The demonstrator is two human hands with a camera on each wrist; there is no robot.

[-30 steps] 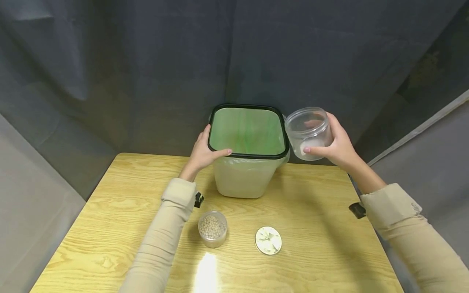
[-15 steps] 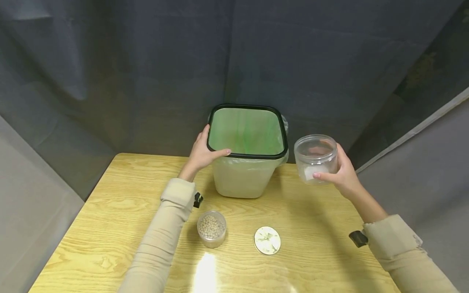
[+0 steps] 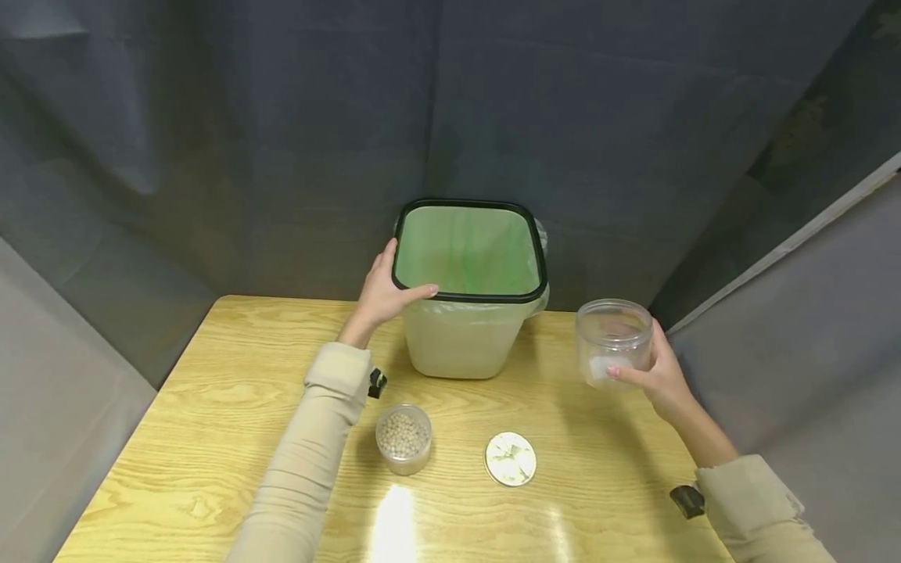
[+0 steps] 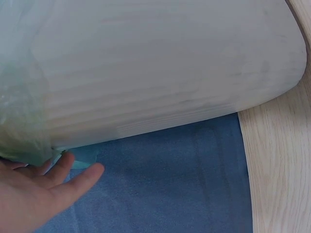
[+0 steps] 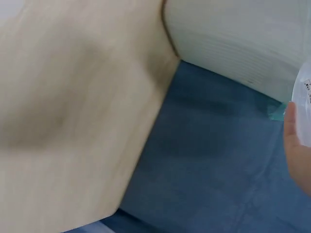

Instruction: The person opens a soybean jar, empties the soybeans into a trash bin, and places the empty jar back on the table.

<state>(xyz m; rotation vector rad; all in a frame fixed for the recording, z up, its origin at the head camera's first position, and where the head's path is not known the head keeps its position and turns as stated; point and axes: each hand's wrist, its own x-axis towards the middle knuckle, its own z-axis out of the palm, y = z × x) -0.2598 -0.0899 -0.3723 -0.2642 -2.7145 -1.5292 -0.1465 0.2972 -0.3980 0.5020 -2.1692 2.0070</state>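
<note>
My left hand point(image 3: 380, 293) holds the near left corner of a trash bin point(image 3: 457, 340), its thumb along the black rim and its fingers against the left side. The bin is pale, with a green bag lining it. In the left wrist view some fingers point(image 4: 80, 182) are partly hidden by the bag's hanging edge. To the right of the bin, my right hand point(image 3: 665, 379) grips a clear plastic jar point(image 3: 614, 324) without a lid, upright above the table. A white patch shows low on it. Only part of the jar point(image 5: 302, 111) appears in the right wrist view.
On the wooden table point(image 3: 232, 391) a small clear tub point(image 3: 403, 439) of pale round beads stands before the bin. Right of it lies a round, shiny flat disc point(image 3: 510, 459), perhaps a lid. A dark curtain point(image 3: 317, 156) hangs behind the table.
My right hand has carried the jar away from the bin's rim, to the right, down and nearer to me. My left hand stays on the bin.
</note>
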